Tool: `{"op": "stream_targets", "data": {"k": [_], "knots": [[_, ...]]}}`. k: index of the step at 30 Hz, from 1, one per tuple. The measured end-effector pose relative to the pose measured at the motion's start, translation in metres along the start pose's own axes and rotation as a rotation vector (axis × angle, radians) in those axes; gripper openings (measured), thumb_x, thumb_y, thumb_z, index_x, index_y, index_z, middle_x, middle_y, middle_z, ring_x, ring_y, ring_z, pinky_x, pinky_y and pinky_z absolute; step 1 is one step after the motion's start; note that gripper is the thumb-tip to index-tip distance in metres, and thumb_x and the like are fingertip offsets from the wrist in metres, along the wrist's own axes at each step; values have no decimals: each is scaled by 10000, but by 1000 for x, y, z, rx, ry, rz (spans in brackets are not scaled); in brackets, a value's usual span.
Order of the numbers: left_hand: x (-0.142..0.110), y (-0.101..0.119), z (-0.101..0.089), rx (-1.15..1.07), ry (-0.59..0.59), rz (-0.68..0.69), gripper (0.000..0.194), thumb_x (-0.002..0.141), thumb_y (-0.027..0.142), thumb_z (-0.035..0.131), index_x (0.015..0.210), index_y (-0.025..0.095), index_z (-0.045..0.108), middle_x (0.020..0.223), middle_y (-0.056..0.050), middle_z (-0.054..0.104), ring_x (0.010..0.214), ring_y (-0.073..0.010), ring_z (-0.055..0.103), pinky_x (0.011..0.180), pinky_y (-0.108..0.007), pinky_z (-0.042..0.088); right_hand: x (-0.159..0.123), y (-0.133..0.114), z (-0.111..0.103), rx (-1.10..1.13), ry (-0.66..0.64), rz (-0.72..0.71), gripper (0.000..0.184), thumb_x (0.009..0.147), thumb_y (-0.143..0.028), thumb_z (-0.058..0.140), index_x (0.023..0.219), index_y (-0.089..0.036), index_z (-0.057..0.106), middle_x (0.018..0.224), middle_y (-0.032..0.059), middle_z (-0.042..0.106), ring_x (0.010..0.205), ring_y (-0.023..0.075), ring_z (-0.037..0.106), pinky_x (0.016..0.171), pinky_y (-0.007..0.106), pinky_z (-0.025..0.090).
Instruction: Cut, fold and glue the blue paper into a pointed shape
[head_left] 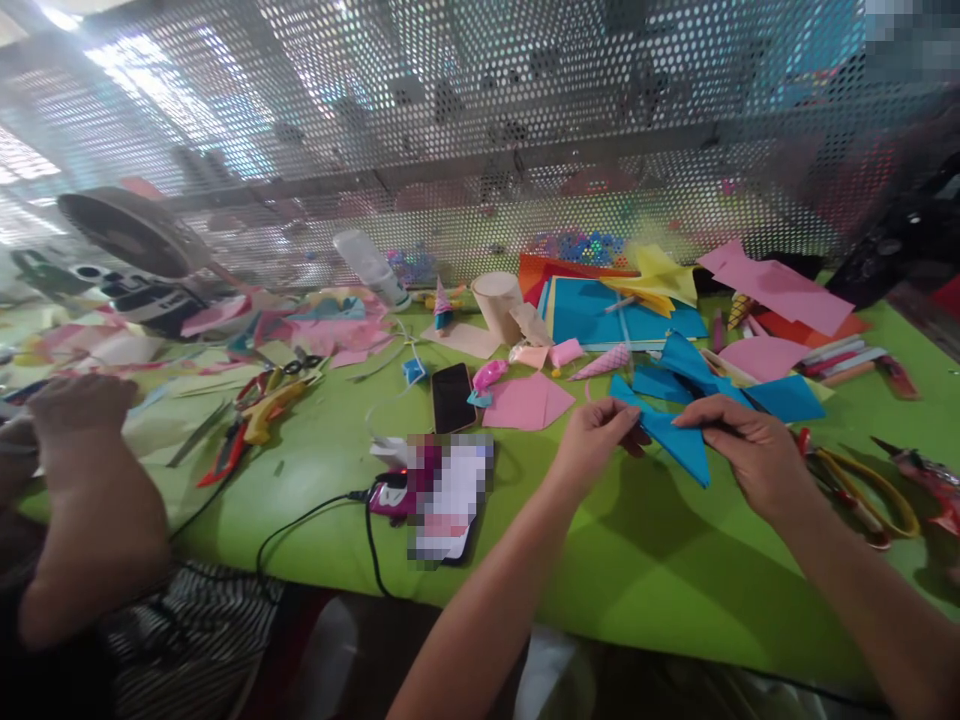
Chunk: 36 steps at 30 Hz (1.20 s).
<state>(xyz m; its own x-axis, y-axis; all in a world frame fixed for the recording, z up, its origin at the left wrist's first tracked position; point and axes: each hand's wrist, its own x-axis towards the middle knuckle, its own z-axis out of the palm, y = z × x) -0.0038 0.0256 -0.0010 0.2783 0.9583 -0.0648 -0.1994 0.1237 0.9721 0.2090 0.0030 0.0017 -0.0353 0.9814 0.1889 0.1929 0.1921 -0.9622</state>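
Right of centre in the frame, our left hand (598, 434) and right hand (752, 452) each pinch the blue piece (681, 448) in a closed grip. We seem mid-fold; the next move likely calls for aligned edges.

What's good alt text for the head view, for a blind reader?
A person's left hand and right hand pinch a folded blue piece above a green table. Nearby lie pink paper and a dark phone; another person's arm shows at far left.
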Motion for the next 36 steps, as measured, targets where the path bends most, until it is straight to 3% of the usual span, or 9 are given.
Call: {"op": "stream_targets", "data": {"k": [6, 10, 15, 19, 22, 24, 27, 31, 36], "knots": [[-1, -3, 7, 39, 156, 109, 393, 875, 524, 763, 791, 151, 672, 694, -33, 709, 571, -124, 653, 595, -254, 549, -1, -2, 4, 270, -53, 203, 385, 948, -552, 653, 1233, -310, 744, 1180, 63, 801, 1039, 282, 752, 872, 420, 607], [0, -13, 11, 62, 213, 156, 372, 906, 511, 734, 823, 155, 668, 717, -30, 713, 604, -137, 682, 624, -256, 548, 1, 2, 7, 205, -41, 249, 453, 755, -596, 867, 1042, -264, 758, 971, 51, 808, 863, 256, 739, 797, 392, 604], [2, -12, 3, 227, 119, 142, 306, 958, 468, 672, 917, 166, 700, 806, -54, 745, 713, -180, 711, 695, -292, 567, 5, 12, 3, 139, -14, 207, 349, 732, -530, 881, 899, -239, 784, 833, 41, 768, 727, 219, 678, 689, 367, 579], [-4, 1, -1, 607, 42, 301, 276, 999, 388, 640, 1199, 229, 744, 1117, -75, 792, 1023, -233, 724, 913, -334, 533, 2, 17, 0, -76, -12, 121, 279, 784, -494, 822, 933, -259, 801, 793, 19, 742, 695, 219, 642, 681, 383, 547], [-7, 3, 2, 724, -87, 305, 210, 1004, 367, 630, 1100, 228, 755, 1093, -63, 794, 1013, -236, 708, 903, -324, 503, -1, 16, 1, -183, 2, 38, 243, 814, -458, 799, 968, -269, 812, 888, 28, 775, 802, 250, 679, 782, 412, 559], [-5, -2, 4, 675, -112, 236, 188, 996, 354, 618, 946, 204, 718, 928, -42, 771, 851, -198, 682, 786, -289, 486, -2, 13, 3, -171, 1, 6, 257, 832, -461, 802, 1004, -270, 812, 964, 36, 788, 878, 261, 699, 847, 414, 566], [1, -12, 5, 449, -65, 139, 236, 970, 367, 615, 820, 187, 635, 755, -14, 687, 686, -147, 604, 671, -256, 447, -2, 7, 1, -53, 3, 54, 364, 845, -529, 819, 1099, -270, 795, 971, 41, 772, 858, 233, 694, 800, 370, 573], [6, -15, 3, 201, 14, 122, 296, 924, 446, 663, 817, 172, 630, 730, -20, 671, 655, -132, 587, 651, -251, 456, -1, 7, -5, 139, 38, 108, 397, 892, -612, 756, 1049, -250, 798, 889, 50, 752, 803, 212, 681, 714, 331, 575], [5, -12, 4, 96, 56, 115, 426, 872, 571, 744, 801, 166, 629, 713, -20, 669, 634, -126, 589, 644, -252, 472, 0, 10, -4, 216, 70, 95, 405, 880, -646, 755, 966, -253, 802, 845, 48, 744, 783, 208, 675, 685, 321, 566]]}}
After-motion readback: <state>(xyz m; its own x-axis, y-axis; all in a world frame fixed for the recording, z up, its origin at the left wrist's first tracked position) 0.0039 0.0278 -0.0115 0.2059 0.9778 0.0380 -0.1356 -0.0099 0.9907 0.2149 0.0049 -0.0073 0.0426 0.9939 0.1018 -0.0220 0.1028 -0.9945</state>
